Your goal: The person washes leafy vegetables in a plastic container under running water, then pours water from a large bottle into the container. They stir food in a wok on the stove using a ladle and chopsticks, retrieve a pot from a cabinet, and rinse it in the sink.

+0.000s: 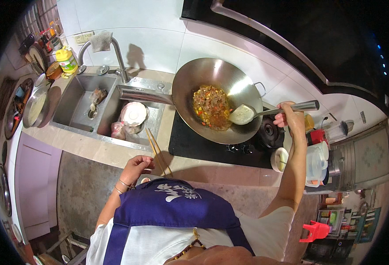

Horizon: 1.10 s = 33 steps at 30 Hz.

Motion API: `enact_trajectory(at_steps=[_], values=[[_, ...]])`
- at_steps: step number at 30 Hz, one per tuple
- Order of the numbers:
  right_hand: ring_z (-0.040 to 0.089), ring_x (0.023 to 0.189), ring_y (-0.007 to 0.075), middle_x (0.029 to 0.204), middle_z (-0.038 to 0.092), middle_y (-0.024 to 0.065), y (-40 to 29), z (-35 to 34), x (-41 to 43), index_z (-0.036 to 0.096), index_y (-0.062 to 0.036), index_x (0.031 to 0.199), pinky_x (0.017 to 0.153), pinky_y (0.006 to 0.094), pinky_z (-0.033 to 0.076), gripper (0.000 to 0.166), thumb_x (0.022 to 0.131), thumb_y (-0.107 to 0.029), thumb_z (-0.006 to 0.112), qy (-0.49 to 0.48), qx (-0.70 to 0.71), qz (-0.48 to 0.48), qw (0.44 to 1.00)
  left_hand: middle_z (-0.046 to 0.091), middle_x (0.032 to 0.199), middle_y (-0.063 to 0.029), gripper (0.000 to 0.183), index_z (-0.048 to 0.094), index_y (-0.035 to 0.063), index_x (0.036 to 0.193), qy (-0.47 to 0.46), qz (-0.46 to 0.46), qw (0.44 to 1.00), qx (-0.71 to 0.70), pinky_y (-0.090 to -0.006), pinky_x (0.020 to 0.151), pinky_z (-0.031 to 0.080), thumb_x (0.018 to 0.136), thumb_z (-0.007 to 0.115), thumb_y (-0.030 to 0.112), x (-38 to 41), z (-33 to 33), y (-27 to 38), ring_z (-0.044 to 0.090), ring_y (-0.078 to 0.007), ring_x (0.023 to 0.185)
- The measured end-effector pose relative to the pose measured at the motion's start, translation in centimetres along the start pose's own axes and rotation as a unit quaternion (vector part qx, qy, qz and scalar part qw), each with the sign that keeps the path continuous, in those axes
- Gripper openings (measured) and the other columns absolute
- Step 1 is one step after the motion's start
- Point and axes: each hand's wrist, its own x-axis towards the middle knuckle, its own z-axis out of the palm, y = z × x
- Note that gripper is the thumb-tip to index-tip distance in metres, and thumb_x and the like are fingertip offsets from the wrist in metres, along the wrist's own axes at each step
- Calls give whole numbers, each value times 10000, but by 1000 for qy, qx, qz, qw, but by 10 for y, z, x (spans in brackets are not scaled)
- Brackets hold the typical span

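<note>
My right hand (290,116) grips the handle of a metal wok spatula (242,114), whose blade rests inside a large steel wok (214,69) at the edge of the food. Browned meat pieces with red and yellow bits (211,104) lie in oily sauce in the wok, which stands on a black cooktop (194,145). My left hand (139,167) hovers at the counter's front edge, fingers curled and apart from the wok's handle (144,96); nothing shows in it. Close to its right, a pair of wooden chopsticks (159,152) juts over the counter edge.
Left of the wok is a double steel sink (78,99) holding a white dish (133,113) and plastic bags (118,130). A white bowl (279,159), clear plastic containers (315,164) and a red blender (318,136) stand right of the cooktop. A yellow bottle (66,59) is behind the sink.
</note>
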Motion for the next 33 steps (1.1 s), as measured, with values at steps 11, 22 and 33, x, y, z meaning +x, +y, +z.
enact_trajectory(at_steps=[11,22,33], values=[[649,639,195,787,632,135,23,54,21,592,7,998,550,259,515,229,891,-187,534,-102,110,-115,982,655,902,-82,287,578,6,1068,35,9,999,18,-287,725,513,922,550,252,-12,-2,1,639,-166,842],[643,618,187,769,632,149,25,83,12,567,31,1029,537,250,515,265,928,-199,484,-59,168,-95,979,649,911,-103,269,576,-4,1073,8,10,1000,16,-308,737,512,924,542,217,-7,4,-2,633,-188,852],[471,333,104,478,538,48,-16,8,-32,638,-11,788,313,207,320,321,831,-325,591,59,12,-72,996,649,914,-70,268,575,14,1063,19,-5,1000,14,-289,726,508,918,554,238,-13,-6,-10,634,-158,861]])
